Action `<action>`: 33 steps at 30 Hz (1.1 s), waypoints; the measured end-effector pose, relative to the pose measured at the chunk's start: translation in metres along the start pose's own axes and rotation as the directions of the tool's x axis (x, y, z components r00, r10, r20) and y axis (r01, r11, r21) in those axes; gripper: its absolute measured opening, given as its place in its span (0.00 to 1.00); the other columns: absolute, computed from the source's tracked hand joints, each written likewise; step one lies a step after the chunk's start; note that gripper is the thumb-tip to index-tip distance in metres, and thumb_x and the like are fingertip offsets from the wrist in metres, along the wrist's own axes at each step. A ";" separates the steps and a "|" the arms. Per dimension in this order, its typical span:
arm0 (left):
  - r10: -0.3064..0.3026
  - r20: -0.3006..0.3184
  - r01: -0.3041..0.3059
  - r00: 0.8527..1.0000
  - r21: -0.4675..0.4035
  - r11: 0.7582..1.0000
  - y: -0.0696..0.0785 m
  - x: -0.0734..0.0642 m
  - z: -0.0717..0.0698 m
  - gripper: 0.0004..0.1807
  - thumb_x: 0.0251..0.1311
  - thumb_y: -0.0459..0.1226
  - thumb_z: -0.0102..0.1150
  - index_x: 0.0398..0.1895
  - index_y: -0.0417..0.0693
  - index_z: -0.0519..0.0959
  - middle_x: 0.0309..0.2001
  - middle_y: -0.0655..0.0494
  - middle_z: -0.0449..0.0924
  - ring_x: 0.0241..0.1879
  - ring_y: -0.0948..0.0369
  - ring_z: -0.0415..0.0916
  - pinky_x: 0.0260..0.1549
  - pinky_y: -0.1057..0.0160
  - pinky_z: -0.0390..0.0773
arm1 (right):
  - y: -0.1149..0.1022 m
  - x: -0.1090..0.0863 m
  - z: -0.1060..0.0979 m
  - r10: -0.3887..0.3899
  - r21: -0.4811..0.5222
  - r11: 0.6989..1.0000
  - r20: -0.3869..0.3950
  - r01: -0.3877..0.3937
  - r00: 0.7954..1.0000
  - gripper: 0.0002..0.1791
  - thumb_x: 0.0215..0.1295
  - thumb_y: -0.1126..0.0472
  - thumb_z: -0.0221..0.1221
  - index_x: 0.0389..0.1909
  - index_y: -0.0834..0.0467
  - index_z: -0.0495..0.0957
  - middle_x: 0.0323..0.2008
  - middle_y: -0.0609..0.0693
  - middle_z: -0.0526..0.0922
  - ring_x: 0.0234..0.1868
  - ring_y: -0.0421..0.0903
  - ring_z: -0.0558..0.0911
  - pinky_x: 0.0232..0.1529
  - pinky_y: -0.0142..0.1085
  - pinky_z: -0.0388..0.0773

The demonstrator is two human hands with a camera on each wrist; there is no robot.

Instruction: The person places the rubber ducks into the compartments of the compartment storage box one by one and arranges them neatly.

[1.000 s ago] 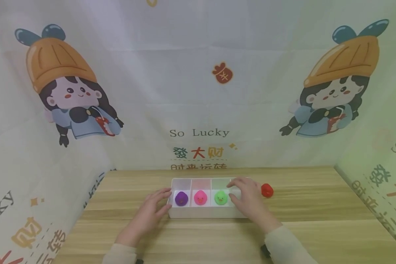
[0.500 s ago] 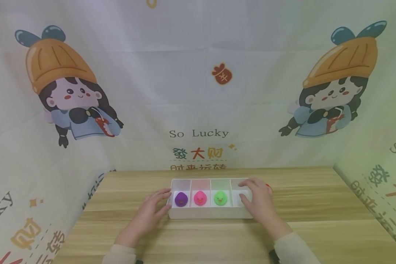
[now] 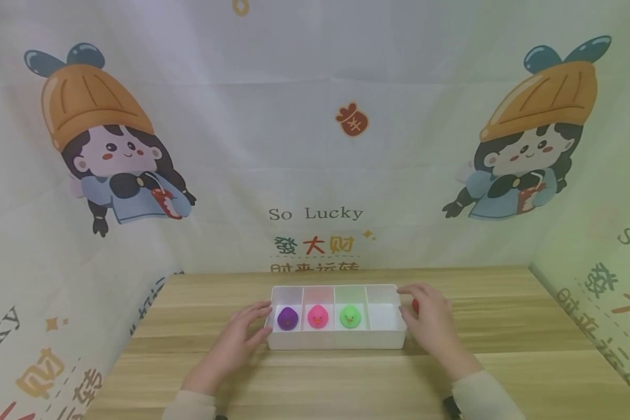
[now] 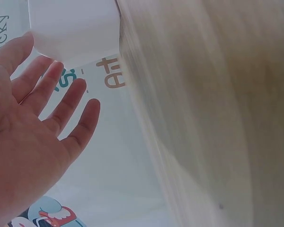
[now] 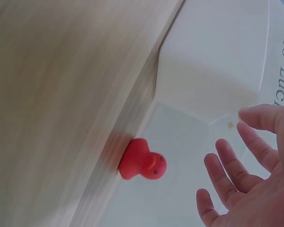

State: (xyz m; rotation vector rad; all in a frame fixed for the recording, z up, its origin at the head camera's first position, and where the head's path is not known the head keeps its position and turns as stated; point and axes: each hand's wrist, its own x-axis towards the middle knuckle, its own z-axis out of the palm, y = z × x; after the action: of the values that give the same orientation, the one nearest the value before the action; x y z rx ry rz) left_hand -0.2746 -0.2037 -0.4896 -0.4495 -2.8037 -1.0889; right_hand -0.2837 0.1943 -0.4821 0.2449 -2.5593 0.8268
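A white divided tray (image 3: 336, 340) sits on the wooden table. Its compartments hold, from the left, a purple toy duck (image 3: 287, 318), a pink toy duck (image 3: 318, 317) and a green toy duck (image 3: 350, 317); the rightmost compartment is bare. My left hand (image 3: 240, 329) rests its thumb and fingertips against the tray's left end, fingers spread. At the right end, my right hand (image 3: 431, 315) has its fingertips beside the rim, fingers loosely extended and holding nothing. A red toy duck (image 5: 141, 161) stands on the table below this hand, mostly hidden in the head view.
A pale printed cloth (image 3: 315, 146) rises behind the table (image 3: 315, 385) and along both sides. The tray stands near the table's back edge.
My right hand has moved right, from over the rightmost compartment to the tray's right end, and now covers most of the red duck. My left hand and the tray stay put.
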 end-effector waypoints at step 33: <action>0.011 -0.002 -0.011 1.000 0.007 1.000 -0.001 0.000 0.001 0.27 0.70 0.40 0.63 0.69 0.42 0.74 0.76 0.49 0.68 0.75 0.41 0.62 0.75 0.33 0.59 | 0.038 0.005 -0.020 0.099 -0.166 0.983 0.102 -0.081 0.990 0.22 0.58 0.64 0.72 0.55 0.58 0.82 0.57 0.65 0.82 0.60 0.70 0.77 0.58 0.70 0.67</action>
State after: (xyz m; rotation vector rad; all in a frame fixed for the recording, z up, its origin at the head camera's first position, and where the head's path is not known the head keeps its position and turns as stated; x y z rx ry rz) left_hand -0.2749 -0.2043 -0.4910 -0.4625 -2.7987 -1.0770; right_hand -0.2923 0.2366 -0.4843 0.1281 -2.7413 0.6483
